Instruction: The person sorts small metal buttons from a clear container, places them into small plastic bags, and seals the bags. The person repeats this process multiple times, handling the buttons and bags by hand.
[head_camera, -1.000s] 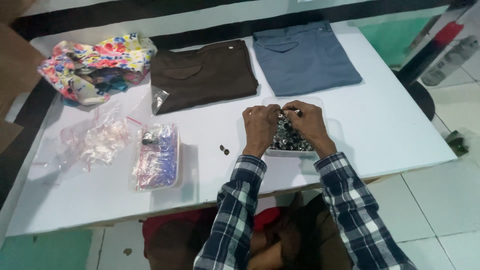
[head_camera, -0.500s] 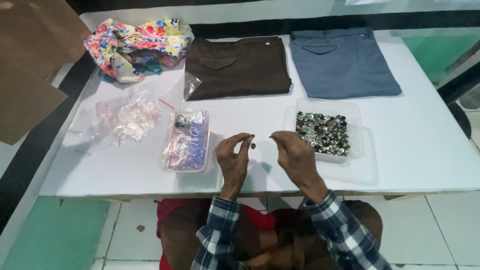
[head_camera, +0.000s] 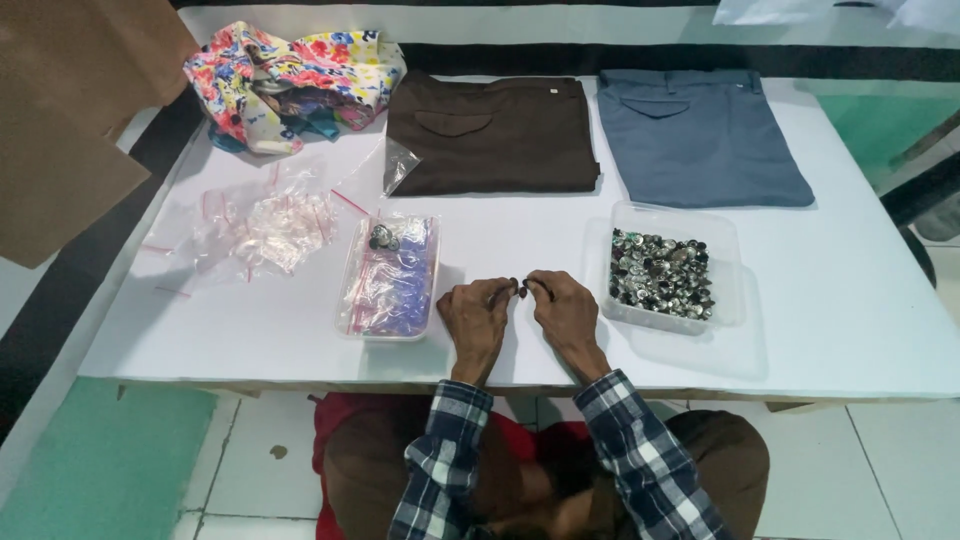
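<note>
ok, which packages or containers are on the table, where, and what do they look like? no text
Clear plastic tub: right of the right hand, rectangular, full of dark and silvery buttons.
Clear plastic tray: left of the left hand, oblong, holding small zip bags with red and blue strips.
Loose clear zip bags: far left, crumpled pile.
No screens or signs.

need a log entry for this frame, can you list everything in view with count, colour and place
table: one, white, fills the view
brown garment: one, folded, far centre
blue garment: one, folded, far right
floral cloth: one, multicoloured, far left
button tray: one, clear, full of dark and silver buttons, right of the hands
bag tray: one, clear, small bags inside, left of the hands
loose bags: a heap, clear, left
cardboard: brown, left edge
left hand, right hand: fingertips meeting on something small and dark
</note>
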